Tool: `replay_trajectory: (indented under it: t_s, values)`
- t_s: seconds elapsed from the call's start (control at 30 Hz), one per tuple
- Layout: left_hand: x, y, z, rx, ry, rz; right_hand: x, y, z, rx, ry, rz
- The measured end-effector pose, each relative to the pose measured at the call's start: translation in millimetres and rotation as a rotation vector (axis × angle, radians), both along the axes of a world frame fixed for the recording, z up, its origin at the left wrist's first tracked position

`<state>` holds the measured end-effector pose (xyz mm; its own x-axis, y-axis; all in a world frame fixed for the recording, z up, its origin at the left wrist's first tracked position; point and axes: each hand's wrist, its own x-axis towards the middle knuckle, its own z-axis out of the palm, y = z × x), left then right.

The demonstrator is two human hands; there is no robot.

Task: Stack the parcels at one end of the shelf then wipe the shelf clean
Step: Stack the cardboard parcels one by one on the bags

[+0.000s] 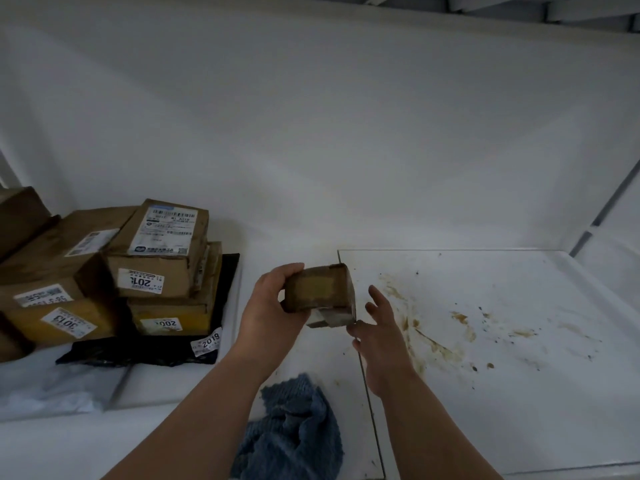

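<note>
While the left hand grips a small brown parcel above the white shelf, the right hand hangs released just beside its right edge. Stacked parcels crowd the shelf's left end. Brown stains spread over the open right panel; a blue cloth lies near the front edge.
</note>
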<state>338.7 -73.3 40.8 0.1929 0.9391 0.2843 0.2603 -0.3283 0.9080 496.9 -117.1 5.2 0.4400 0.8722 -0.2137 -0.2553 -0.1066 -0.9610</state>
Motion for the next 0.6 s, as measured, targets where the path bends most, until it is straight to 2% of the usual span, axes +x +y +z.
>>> replay_trajectory:
  t_s: [0.1, 0.23, 0.33, 0.43, 0.6]
  values:
    - [5.0, -2.4, 5.5, -0.132, -0.119, -0.010, 6.9, 1.8, 5.7, -0.023, -0.122, 0.093]
    - [10.3, 1.5, 15.3, -0.317, -0.344, 0.070, 19.7, -4.2, 5.1, -0.002, -0.027, 0.291]
    - [14.8, -0.7, 19.4, -0.449, -0.501, 0.054, 30.8, -10.3, 5.2, 0.007, 0.119, 0.319]
    - [20.7, -10.7, 15.8, -0.560, -0.492, 0.008, 38.7, -14.5, 0.1, -0.027, 0.218, 0.344]
    - [26.0, -33.0, -2.2, -0.668, -0.387, -0.083, 39.9, -14.6, -4.3, -0.098, 0.251, 0.360]
